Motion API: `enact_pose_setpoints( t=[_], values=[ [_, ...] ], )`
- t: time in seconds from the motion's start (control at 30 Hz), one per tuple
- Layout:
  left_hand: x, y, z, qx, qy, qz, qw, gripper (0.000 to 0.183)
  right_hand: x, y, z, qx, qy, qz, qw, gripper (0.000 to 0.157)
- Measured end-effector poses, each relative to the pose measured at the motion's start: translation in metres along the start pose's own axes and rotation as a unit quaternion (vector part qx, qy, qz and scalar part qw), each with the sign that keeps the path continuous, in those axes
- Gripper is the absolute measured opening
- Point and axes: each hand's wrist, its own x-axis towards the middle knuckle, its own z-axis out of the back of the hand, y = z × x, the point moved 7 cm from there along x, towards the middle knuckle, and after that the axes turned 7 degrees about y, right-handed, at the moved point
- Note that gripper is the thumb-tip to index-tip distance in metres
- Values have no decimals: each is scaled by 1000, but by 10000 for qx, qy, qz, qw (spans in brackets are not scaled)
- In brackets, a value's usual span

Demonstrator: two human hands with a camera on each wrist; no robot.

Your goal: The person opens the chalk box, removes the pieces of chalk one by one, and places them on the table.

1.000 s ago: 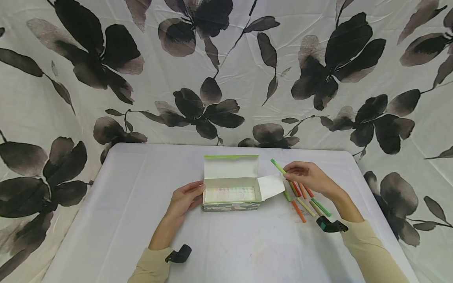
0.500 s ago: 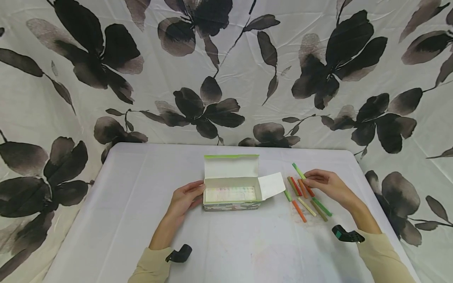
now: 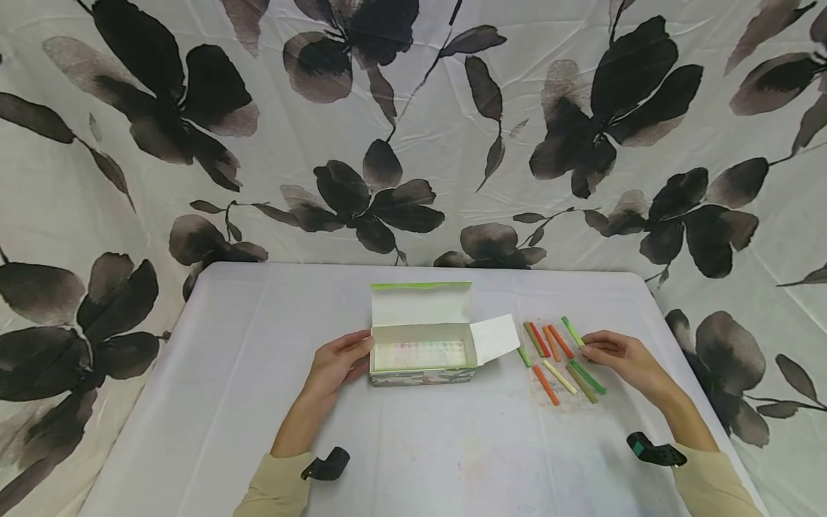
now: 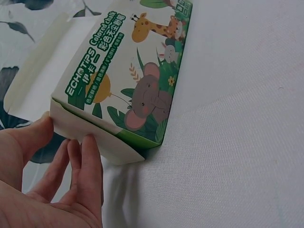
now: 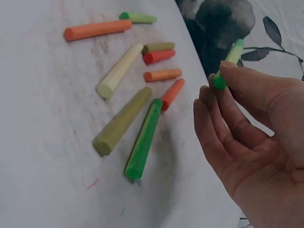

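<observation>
My left hand (image 3: 338, 366) holds the left end of an open cardboard chalk box (image 3: 423, 378), thumb and fingertips at its end flap (image 4: 97, 135). Seen from the left wrist, the box front shows an elephant, a giraffe and "Colored Chalk". A pale patterned layer (image 3: 420, 355) lies inside it. Between thumb and fingers, my right hand (image 3: 617, 353) pinches a light green chalk stick (image 5: 230, 64) with darker green ends. Several chalk sticks lie just left of that hand, among them a green one (image 5: 144, 140), an olive one (image 5: 122, 122) and a cream one (image 5: 119, 71).
The box's lid (image 3: 421, 305) stands up at the back, and a white side flap (image 3: 496, 337) sticks out toward the chalks. Chalk dust marks the white tabletop (image 3: 413, 452). A floral cloth (image 3: 452, 143) hangs behind the table.
My right hand has moved right and toward me with the light green chalk, from beside the box flap to the right of the other chalks. The left hand and box stay put.
</observation>
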Motion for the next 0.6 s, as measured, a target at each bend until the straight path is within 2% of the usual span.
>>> enact_pose_setpoints(
  t=[0.33,0.6],
  values=[
    [-3,0,0,38,84,-16,10000,48,-13,-35,1,-364,-129,-417,9984,50],
    [-3,-1,-1,55,116,-32,9999,49,-22,-46,-1,-490,-31,-311,9983,40]
  ],
)
